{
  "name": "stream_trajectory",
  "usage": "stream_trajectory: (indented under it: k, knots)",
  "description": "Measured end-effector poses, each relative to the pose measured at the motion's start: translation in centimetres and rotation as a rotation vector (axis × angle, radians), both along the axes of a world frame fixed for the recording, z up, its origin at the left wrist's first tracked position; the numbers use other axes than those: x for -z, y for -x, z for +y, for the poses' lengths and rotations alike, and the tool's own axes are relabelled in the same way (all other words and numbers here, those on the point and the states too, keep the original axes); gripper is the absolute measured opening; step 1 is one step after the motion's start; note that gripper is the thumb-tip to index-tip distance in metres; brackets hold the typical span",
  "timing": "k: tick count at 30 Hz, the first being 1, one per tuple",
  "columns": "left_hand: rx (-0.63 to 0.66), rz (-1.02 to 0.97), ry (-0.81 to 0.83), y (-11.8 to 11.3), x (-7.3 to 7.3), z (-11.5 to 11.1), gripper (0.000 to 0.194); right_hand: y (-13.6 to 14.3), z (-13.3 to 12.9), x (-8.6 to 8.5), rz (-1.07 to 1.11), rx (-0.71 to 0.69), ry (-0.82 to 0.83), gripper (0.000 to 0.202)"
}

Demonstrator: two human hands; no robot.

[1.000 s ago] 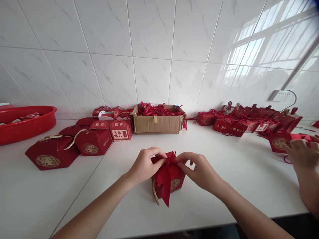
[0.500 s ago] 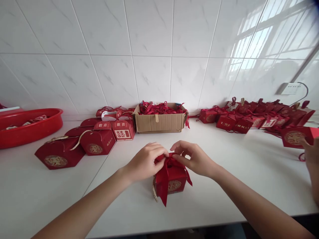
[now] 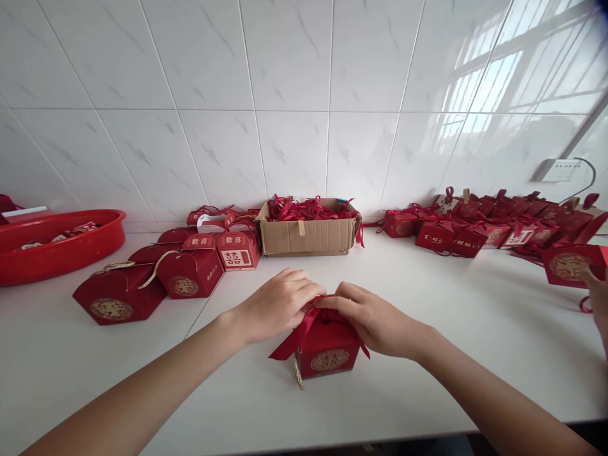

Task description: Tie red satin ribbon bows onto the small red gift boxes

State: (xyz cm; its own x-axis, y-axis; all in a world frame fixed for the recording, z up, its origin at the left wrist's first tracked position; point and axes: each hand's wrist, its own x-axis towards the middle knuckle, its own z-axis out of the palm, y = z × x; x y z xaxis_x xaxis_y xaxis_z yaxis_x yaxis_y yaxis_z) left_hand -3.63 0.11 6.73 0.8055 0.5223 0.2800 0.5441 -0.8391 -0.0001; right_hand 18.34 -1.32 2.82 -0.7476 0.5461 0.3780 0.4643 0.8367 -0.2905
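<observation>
A small red box (image 3: 331,354) with a round gold emblem stands on the white table in front of me. A red ribbon (image 3: 295,341) is tied around its top, one tail slanting out to the left and another hanging at the right. My left hand (image 3: 284,305) pinches the ribbon at the top left of the box. From the right, my right hand (image 3: 375,316) has its fingers closed on the ribbon at the knot, which they partly cover. A twisted cream cord (image 3: 298,372) hangs at the box's left side.
Behind stands a cardboard box (image 3: 306,238) full of red ribbons. Red boxes (image 3: 190,273) and a red basin (image 3: 61,250) are at the left. More red boxes (image 3: 446,237) line the right. Another person's hand (image 3: 599,294) holds a red box (image 3: 570,265) at the far right.
The front ribbon tail has swung out to the left, uncovering the emblem. My right hand has closed in over the knot, its fingers now nearer my left hand. The view has shifted slightly.
</observation>
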Motion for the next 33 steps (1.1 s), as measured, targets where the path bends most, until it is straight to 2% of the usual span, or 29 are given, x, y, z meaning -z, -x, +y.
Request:
stream_trajectory:
  k: [4,8,13,17,19,21,24,27,33]
  knots:
    - [-0.036,-0.062,0.076,0.4,0.1,0.4,0.027,0.0,-0.2,0.0,-0.114,0.017,-0.048,0.057]
    - [-0.009,-0.077,0.111,0.6,0.2,0.7,0.03,0.1,-0.6,-0.2,-0.212,0.031,-0.084,0.06]
    - [0.02,-0.071,0.041,0.5,0.0,0.5,0.025,0.3,-0.9,-0.4,-0.245,0.034,-0.126,0.045]
    - [0.058,-0.054,-0.05,0.1,0.4,0.4,0.023,0.1,-0.8,-0.2,-0.177,-0.023,-0.056,0.048]
    - [0.05,-0.064,-0.045,-0.1,0.8,0.5,0.022,0.0,-0.7,-0.1,-0.133,-0.047,-0.005,0.051]
    - [0.017,-0.12,0.023,-0.2,1.1,0.5,0.017,-0.1,-0.6,0.1,-0.097,-0.058,0.034,0.053]
    - [-0.013,-0.231,0.218,-0.4,1.1,0.2,0.014,0.0,-0.6,0.2,-0.064,-0.061,0.073,0.055]
    - [-0.013,-0.217,0.394,-0.2,0.9,-0.1,0.013,0.0,-0.7,0.1,-0.065,-0.053,0.104,0.055]
    - [-0.072,-0.131,0.502,0.2,1.0,-0.1,0.008,0.1,-0.8,-0.3,-0.082,-0.032,0.103,0.055]
